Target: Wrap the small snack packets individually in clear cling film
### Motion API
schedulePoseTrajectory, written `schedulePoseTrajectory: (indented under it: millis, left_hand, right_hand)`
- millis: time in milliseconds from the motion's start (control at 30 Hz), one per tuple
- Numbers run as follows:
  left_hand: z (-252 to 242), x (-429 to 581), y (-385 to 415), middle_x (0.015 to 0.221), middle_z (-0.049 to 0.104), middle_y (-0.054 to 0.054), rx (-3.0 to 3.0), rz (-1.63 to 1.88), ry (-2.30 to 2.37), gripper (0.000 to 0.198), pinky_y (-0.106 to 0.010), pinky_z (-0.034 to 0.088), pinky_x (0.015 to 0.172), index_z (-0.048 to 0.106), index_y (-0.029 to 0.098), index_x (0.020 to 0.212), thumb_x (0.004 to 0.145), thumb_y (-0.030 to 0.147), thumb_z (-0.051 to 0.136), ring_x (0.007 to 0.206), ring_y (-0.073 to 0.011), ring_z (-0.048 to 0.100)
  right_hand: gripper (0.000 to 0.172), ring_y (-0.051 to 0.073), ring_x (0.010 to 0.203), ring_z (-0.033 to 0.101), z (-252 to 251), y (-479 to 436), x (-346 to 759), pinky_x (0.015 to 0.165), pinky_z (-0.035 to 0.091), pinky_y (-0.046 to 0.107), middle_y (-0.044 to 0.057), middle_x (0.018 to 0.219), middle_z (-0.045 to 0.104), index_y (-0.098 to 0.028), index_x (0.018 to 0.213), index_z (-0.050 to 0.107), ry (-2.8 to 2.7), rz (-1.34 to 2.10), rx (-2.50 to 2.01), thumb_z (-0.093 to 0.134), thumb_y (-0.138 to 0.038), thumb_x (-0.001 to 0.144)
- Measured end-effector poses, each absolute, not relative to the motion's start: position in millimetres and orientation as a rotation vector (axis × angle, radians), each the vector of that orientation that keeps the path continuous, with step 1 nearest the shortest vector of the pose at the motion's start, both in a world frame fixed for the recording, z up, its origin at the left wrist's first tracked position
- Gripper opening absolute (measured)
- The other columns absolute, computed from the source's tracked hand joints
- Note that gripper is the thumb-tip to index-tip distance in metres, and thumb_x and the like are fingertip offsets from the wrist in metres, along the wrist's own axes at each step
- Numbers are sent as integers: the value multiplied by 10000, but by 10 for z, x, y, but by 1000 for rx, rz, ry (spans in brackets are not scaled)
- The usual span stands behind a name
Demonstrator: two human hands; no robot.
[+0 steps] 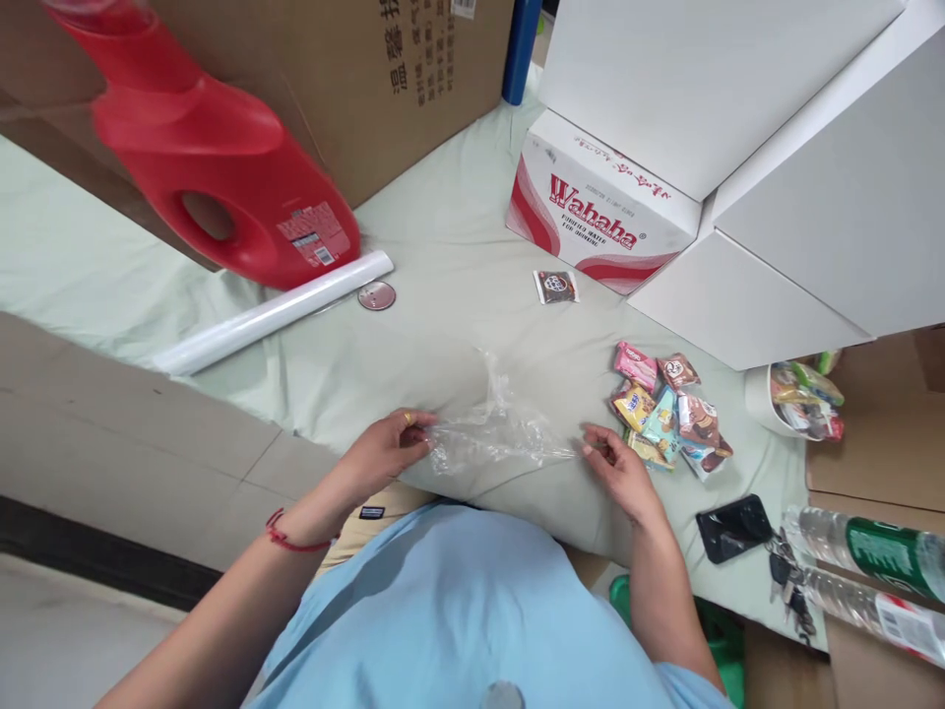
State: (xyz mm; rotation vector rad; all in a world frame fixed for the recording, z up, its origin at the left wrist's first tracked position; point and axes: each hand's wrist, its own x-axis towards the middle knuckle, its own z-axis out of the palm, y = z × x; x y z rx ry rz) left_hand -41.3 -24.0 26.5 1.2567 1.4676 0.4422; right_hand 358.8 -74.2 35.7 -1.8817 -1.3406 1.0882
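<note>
A thin clear plastic bag (491, 438) lies crumpled on the pale green cloth near the front edge, spread between both hands. My left hand (391, 446) pinches its left side between thumb and fingers; a ring shows on one finger. At the opposite corner, my right hand (612, 466) grips the plastic, which is drawn to a taut point there. Just beyond the right hand sits a pile of small wrapped snacks (668, 418) in pink, yellow, blue and brown. One separate dark snack packet (556, 287) lies farther back, in front of the Wahaha carton.
At the left stand a red detergent jug (258, 187) and a white roll (281, 313), with a round disc (376, 295) beside it. The Wahaha carton (601, 212) is at the back. To the right are a white snack tub (760, 402), a black phone (733, 528), keys (788, 581) and plastic bottles (882, 551).
</note>
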Motion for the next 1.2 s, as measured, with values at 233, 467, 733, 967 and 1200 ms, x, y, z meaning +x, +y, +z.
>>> schedulePoseTrajectory:
  millis: [233, 467, 733, 967, 1200]
  left_hand:
    - [365, -161, -113, 1622, 450, -177, 1925, 466, 1556, 834, -570, 369, 1236, 500, 189, 1504, 780, 522, 746, 1542, -403, 372]
    - [288, 268, 147, 804, 663, -40, 1725, 736, 1511, 380, -345, 505, 781, 593, 223, 790, 1010, 488, 431, 779, -205, 628]
    - [130, 252, 584, 565, 462, 38, 1469, 824, 1694, 403, -296, 356, 601, 515, 238, 699, 990, 506, 439, 586, -162, 483]
    - [94, 277, 672, 1001, 677, -105, 1609, 1098, 1952, 224, -401, 513, 868, 644, 186, 1013, 946, 379, 554, 956, -256, 641]
    - [158, 359, 494, 1413, 695, -140, 2520, 750, 1430, 380, -574, 249, 1279, 689, 205, 1318, 1076, 317, 418, 1473, -296, 515]
  right_hand:
    - [742, 343, 1481, 439, 683, -369, 3215, 1229, 399, 558, 126, 1585, 495, -307, 1547, 533, -2108, 658, -1591, 796, -487, 877]
    - [306, 218, 960, 636, 245, 14, 2630, 875, 553, 361, 91, 1045, 659, -220, 953, 717, -1647, 579, -1547, 536, -454, 1030]
    - [369, 151, 522, 455, -34, -13, 3089, 532, 379, 269, -62, 564, 505, -256, 755, 519, -1077, 810, -1839, 510, -563, 959]
    - [379, 156, 463, 509, -87, -20, 3131, 448, 394, 281, -47, 616, 565, -275, 766, 505, -958, 940, -1845, 480, -599, 961]
    - [452, 163, 449, 507, -90, 103, 3178, 416, 381, 289, -39, 622, 553, -265, 808, 524, -889, 1038, -1815, 446, -684, 958]
